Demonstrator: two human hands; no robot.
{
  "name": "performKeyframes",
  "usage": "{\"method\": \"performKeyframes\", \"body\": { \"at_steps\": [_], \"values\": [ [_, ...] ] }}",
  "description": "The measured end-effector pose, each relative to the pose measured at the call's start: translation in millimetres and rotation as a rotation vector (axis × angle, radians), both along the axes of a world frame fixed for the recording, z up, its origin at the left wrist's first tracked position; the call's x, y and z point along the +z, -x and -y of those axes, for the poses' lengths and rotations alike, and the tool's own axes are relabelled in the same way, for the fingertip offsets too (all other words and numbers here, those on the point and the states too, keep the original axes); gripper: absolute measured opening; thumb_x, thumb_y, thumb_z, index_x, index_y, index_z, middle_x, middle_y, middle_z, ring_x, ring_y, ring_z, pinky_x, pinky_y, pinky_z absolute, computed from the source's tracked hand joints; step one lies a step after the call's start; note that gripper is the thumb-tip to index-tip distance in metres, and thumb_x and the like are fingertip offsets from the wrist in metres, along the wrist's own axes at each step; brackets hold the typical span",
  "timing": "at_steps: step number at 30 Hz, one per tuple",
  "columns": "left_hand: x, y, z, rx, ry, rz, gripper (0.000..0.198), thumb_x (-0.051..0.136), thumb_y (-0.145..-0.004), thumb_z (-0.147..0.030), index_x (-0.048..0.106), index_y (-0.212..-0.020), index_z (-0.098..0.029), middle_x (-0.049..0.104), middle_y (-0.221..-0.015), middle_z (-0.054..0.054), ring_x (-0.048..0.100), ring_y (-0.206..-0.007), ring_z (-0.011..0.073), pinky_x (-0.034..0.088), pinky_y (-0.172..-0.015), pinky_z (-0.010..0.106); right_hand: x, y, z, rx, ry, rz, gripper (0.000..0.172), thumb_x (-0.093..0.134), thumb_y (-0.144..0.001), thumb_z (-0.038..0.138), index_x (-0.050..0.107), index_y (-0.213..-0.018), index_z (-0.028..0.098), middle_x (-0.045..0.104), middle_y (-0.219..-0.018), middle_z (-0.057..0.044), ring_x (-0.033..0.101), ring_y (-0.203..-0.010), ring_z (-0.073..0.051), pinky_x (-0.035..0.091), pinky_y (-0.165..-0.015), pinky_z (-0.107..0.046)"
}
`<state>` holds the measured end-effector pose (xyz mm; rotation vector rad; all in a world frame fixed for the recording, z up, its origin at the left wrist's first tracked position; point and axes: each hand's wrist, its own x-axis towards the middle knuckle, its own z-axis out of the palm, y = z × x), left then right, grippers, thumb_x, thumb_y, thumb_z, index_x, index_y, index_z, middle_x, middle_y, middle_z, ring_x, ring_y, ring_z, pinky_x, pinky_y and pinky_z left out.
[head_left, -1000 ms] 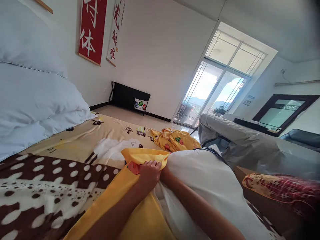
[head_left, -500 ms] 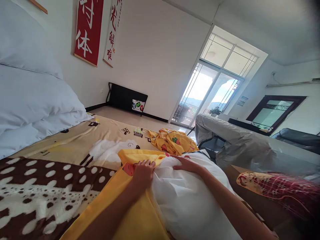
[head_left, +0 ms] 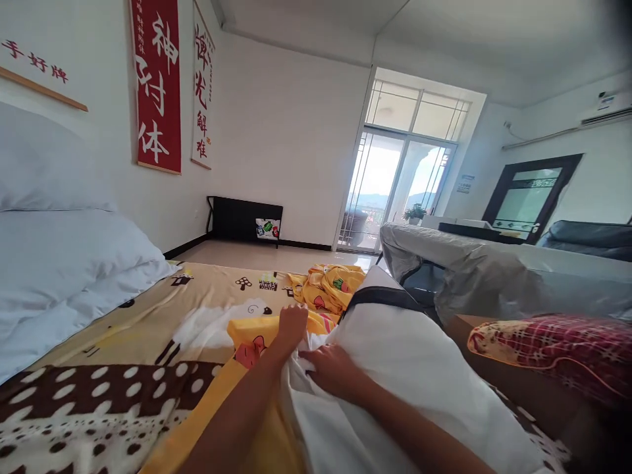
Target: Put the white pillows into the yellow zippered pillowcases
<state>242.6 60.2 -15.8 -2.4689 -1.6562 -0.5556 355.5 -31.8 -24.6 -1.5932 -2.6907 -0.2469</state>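
A white pillow lies on the bed in front of me, partly inside a yellow printed pillowcase. My left hand is closed on the open edge of the yellow pillowcase beside the pillow. My right hand rests on the pillow's white fabric close to that edge, fingers curled and pinching it. A dark band crosses the pillow's far end.
The bed is covered by a sheep-print blanket. White bedding is piled at left. A second crumpled yellow cloth lies further off. A red plaid cushion sits at right, a grey covered sofa behind it.
My right hand has drawn back from the pillow's top to near the pillowcase opening and now pinches the fabric. My left hand stays on the pillowcase edge. The view has tilted upright.
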Motion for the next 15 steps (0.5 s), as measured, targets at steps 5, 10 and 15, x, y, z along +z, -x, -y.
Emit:
{"method": "performKeyframes", "body": {
  "at_steps": [5, 10, 15],
  "values": [
    [14.0, -32, 10, -0.044, -0.042, -0.028, 0.029, 0.05, -0.093, -0.032, 0.056, -0.115, -0.014, 0.064, -0.1, 0.006, 0.063, -0.088, 0.0174, 0.053, -0.079, 0.038, -5.0, 2, -27, -0.06, -0.056, -0.023, 0.028, 0.048, -0.086, 0.023, 0.069, -0.104, 0.017, 0.07, -0.105, -0.013, 0.063, -0.1, -0.024, 0.043, -0.084, -0.032],
    [-5.2, -26, 40, -0.112, -0.013, -0.091, 0.028, 0.04, -0.092, -0.015, 0.06, -0.112, -0.016, 0.064, -0.108, 0.013, 0.059, -0.105, 0.0232, 0.045, -0.089, 0.038, 3.4, -30, -56, -0.28, -0.116, -0.094, 0.037, 0.035, -0.091, 0.016, 0.066, -0.11, 0.009, 0.065, -0.11, -0.023, 0.06, -0.105, -0.03, 0.041, -0.09, -0.042],
    [-36.9, 32, 49, 0.01, 0.121, -0.088, 0.036, 0.043, -0.088, -0.021, 0.055, -0.122, -0.017, 0.062, -0.118, 0.015, 0.058, -0.111, 0.028, 0.047, -0.086, 0.04, 19.9, -63, -35, -0.253, -0.058, -0.139, 0.043, 0.05, -0.088, 0.039, 0.058, -0.125, 0.019, 0.058, -0.128, -0.014, 0.05, -0.121, -0.027, 0.033, -0.103, -0.043]
  ]
}}
